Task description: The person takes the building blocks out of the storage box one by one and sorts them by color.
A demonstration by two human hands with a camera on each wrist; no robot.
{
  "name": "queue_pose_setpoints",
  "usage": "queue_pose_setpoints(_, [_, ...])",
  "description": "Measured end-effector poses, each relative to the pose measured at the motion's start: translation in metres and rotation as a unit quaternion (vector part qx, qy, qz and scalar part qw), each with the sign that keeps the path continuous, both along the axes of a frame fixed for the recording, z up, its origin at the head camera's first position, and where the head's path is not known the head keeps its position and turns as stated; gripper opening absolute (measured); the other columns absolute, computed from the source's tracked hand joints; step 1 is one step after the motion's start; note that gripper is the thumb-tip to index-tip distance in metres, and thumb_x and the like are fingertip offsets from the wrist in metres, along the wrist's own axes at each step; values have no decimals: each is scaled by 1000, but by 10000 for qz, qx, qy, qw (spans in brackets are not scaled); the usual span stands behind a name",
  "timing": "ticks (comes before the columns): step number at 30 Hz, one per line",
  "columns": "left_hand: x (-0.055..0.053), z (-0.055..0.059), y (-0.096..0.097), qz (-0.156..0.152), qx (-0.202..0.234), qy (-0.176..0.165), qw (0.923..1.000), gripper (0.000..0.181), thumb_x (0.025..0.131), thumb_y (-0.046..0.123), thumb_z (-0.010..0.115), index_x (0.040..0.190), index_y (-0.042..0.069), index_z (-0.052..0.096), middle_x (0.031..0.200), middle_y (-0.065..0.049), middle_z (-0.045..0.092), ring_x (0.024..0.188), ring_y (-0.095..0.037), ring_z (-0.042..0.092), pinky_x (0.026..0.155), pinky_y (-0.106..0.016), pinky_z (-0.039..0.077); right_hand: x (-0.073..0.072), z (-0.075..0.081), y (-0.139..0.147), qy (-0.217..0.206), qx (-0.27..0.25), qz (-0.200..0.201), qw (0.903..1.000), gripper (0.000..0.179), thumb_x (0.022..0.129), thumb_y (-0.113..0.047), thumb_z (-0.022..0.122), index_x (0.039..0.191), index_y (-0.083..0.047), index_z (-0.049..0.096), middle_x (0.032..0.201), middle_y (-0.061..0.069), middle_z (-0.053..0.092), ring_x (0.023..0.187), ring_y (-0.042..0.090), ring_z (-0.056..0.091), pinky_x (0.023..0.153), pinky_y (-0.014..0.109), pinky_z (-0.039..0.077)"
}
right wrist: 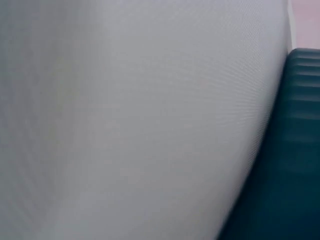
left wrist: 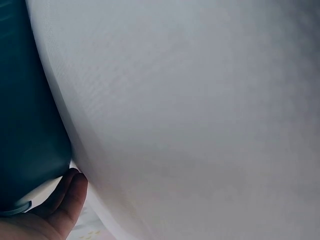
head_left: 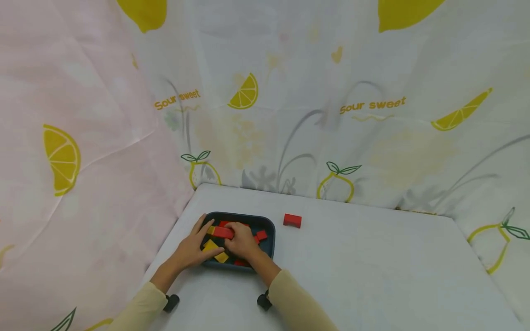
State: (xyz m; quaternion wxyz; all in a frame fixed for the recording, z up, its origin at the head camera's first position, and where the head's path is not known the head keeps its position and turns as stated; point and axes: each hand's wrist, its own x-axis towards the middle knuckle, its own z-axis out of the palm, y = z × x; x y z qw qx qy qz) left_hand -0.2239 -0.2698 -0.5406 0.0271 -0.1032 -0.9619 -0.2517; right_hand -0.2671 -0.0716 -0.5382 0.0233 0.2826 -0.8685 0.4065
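A dark blue-green tray (head_left: pixel 269 248) on the white table holds several red and yellow blocks. My right hand (head_left: pixel 243 241) reaches into it and grips a red block (head_left: pixel 222 232) between thumb and fingers. At that block's left end sits a small yellow block (head_left: pixel 211 230), right by the fingertips of my left hand (head_left: pixel 191 248). The left hand spreads over the tray's left side, its thumb stretched above yellow blocks (head_left: pixel 221 257). In the left wrist view, fingers (left wrist: pixel 70 202) rest at the outer wall of the tray (left wrist: pixel 30 125). The right wrist view shows only the tray's ribbed side (right wrist: pixel 295 150) and tabletop.
A single red block (head_left: pixel 292 220) stands on the table to the right of the tray. Lemon-printed cloth (head_left: pixel 290 115) hangs behind and on the left. Dark round pieces (head_left: pixel 264 301) show at both wrists.
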Motion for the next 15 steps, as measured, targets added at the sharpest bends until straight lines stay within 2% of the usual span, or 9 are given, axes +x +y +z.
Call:
queue_pose_setpoints(5, [1,1,0,-18,55,-21,10000,95,82,64,68,156,17,30,165,-16,14,121,-45,56,90,-63,49,2,1,0,-255,-282,80,9992,36,82,-3,71,118,-4,65,106,9,70,70,4,54,61,12,46])
queue_pose_setpoints(12, [2,3,0,-5,66,39,10000,94,83,62,68,155,16,31,165,-17,14,120,-45,57,89,-64,49,2,0,1,248,-538,9,9982,31,81,-6,75,111,-5,68,102,9,72,64,2,52,58,9,45])
queue_pose_setpoints(15, [1,3,0,-13,56,16,10000,97,81,64,69,156,16,30,165,-16,13,119,-45,57,89,-64,50,2,-1,1,249,-583,-108,9979,31,83,-11,77,112,-5,67,99,8,71,63,0,50,57,8,44])
